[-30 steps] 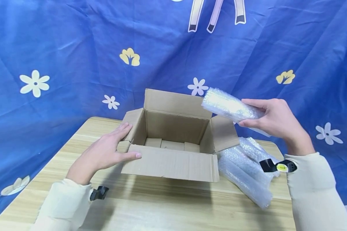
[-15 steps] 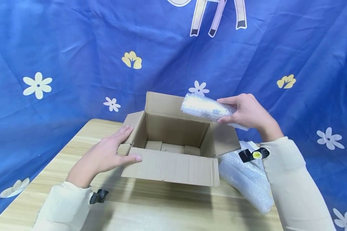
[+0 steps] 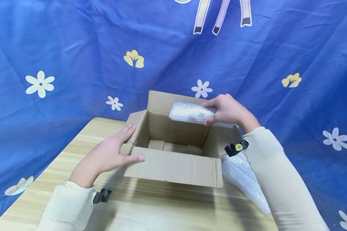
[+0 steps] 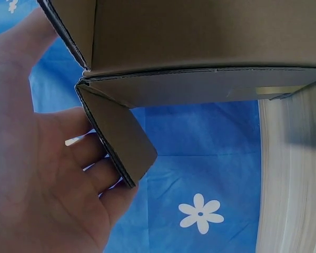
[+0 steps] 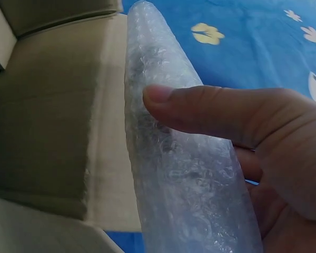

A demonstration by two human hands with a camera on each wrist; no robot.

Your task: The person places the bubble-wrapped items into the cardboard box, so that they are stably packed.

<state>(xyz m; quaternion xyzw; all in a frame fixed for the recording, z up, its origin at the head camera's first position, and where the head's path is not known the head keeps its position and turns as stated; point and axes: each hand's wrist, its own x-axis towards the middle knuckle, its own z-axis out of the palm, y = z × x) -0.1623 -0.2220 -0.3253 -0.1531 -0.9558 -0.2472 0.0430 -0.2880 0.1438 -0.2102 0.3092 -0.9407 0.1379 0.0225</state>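
Nearest us, the wooden counter [image 3: 150, 208] runs under an open cardboard box [image 3: 173, 133]; at the box's four o'clock lies more bubble wrap [image 3: 244, 183], partly hidden by the right sleeve [image 3: 277, 175]. At the box's eight o'clock, the left hand [image 3: 105, 155] has its thumb spread wide from its fingers: thumb on the six o'clock flap [image 3: 176, 168], fingers against the nine o'clock flap [image 3: 137, 120], apparently steadying things. Farther off, at two o'clock, the right hand [image 3: 231, 110] pinches a bubble-wrapped bundle [image 3: 188, 112] between thumb and fingers, its free end pointing toward nine o'clock, above the opening near the twelve o'clock flap [image 3: 160, 100]; we cannot tell what it wraps. We judge the step in hand as bringing the bundle over the opening; the next move seems to call for lowering it clear of the rim before the pinch loosens. Behind hangs a blue patterned curtain [image 3: 84, 48].
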